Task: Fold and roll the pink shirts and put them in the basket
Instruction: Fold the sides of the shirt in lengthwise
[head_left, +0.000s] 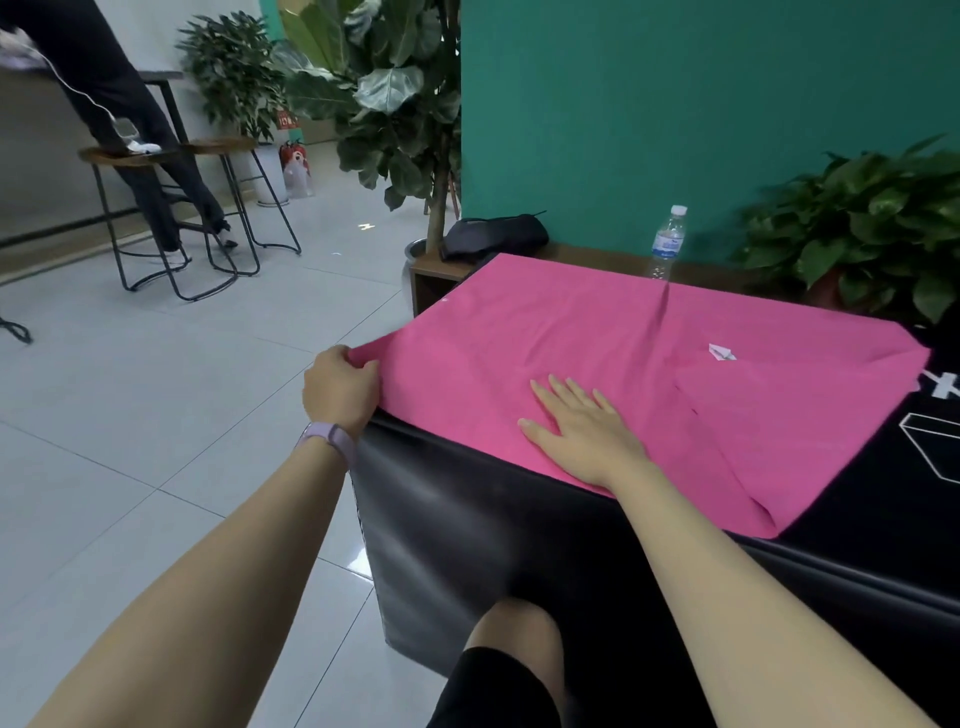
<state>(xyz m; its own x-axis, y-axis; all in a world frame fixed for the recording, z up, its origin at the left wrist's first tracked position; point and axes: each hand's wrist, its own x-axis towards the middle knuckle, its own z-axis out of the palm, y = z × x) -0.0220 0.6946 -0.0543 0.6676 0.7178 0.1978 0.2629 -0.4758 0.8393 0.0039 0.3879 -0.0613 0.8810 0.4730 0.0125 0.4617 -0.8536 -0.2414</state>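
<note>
i see one pink shirt (597, 332) spread flat on the black table (467, 509), filling the top from 9 to 3 o'clock. my left hand (340, 389), at 9 o'clock, has its fingers curled tight on the shirt's left edge just off the table's corner. my right hand (582, 431) lies flat near the front edge at 6 o'clock, fingers straight and slightly apart, pressing the cloth. one flap at 4 o'clock already lies folded over. i judge this early: folding barely begun, no rolling yet, and no basket in view. a bottle (667, 241) stands at 12 o'clock.
</note>
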